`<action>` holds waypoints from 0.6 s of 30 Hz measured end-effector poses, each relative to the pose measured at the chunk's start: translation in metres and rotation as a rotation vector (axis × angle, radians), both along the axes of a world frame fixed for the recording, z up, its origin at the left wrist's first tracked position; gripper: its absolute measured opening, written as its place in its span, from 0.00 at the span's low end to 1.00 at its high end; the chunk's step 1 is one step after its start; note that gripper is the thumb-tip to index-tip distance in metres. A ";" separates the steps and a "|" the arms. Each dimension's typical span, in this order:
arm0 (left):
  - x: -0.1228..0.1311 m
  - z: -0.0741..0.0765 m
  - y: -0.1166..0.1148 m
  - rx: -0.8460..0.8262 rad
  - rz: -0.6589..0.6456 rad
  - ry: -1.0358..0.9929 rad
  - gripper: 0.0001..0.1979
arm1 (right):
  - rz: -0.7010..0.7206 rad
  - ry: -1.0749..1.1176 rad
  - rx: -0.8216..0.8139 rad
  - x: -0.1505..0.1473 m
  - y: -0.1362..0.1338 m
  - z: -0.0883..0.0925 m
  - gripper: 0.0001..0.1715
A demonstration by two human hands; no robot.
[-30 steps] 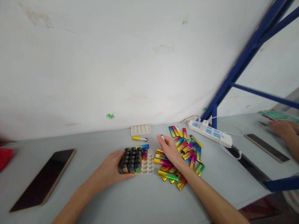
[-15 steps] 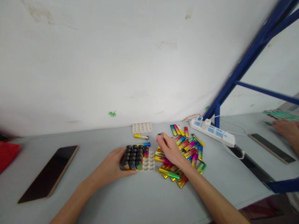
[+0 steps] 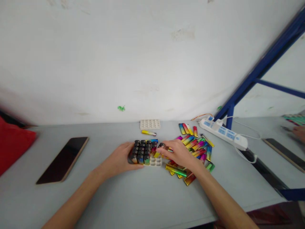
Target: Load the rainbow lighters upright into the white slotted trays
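My left hand (image 3: 118,159) is wrapped round the left side of a block of upright lighters (image 3: 142,149) with black tops. They stand in rows in a white cell tray (image 3: 156,162), whose bare cells show at the right front. Between the fingertips of my right hand (image 3: 177,151) is a lighter (image 3: 157,154) with a yellow lower end, tilted over the tray beside the standing ones. To the right lies a loose pile of shiny multicoloured lighters (image 3: 176,170), partly hidden by my right hand and forearm. A yellow lighter (image 3: 149,133) lies behind the block.
A second white cell tray (image 3: 150,124) lies near the wall. A white power strip (image 3: 224,133) with cables is at the right, beside a blue metal frame (image 3: 230,111). A dark phone-like slab (image 3: 63,160) and red cloth-like item (image 3: 14,143) are left. Another person's hand (image 3: 299,132) shows far right.
My right hand has moved left and down from above the pile to the tray, bringing the lighter with it. My left hand keeps its hold on the block. The whole view has shifted slightly.
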State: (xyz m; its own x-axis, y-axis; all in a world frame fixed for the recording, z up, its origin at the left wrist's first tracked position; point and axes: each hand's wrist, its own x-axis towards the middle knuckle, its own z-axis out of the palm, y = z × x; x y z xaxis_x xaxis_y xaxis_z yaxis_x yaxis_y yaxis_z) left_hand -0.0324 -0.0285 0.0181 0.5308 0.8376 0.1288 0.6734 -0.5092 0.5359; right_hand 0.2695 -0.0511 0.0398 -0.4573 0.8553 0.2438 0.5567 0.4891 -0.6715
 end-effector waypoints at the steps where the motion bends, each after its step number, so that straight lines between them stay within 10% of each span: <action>1: 0.000 0.000 0.000 -0.005 -0.002 0.000 0.28 | 0.016 -0.020 -0.007 -0.001 0.000 -0.001 0.27; 11: -0.001 -0.004 0.000 -0.008 0.018 0.027 0.28 | -0.025 -0.461 0.183 -0.029 -0.008 -0.009 0.17; 18: 0.000 -0.002 -0.001 0.011 0.010 0.014 0.26 | -0.094 -0.181 0.121 0.010 0.010 -0.007 0.26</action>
State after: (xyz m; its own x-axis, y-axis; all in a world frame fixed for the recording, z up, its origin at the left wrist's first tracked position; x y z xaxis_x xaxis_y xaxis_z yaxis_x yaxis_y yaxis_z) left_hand -0.0328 -0.0292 0.0162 0.5239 0.8417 0.1306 0.6860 -0.5078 0.5211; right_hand 0.2791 -0.0415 0.0328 -0.4225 0.8657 0.2685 0.7097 0.5002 -0.4961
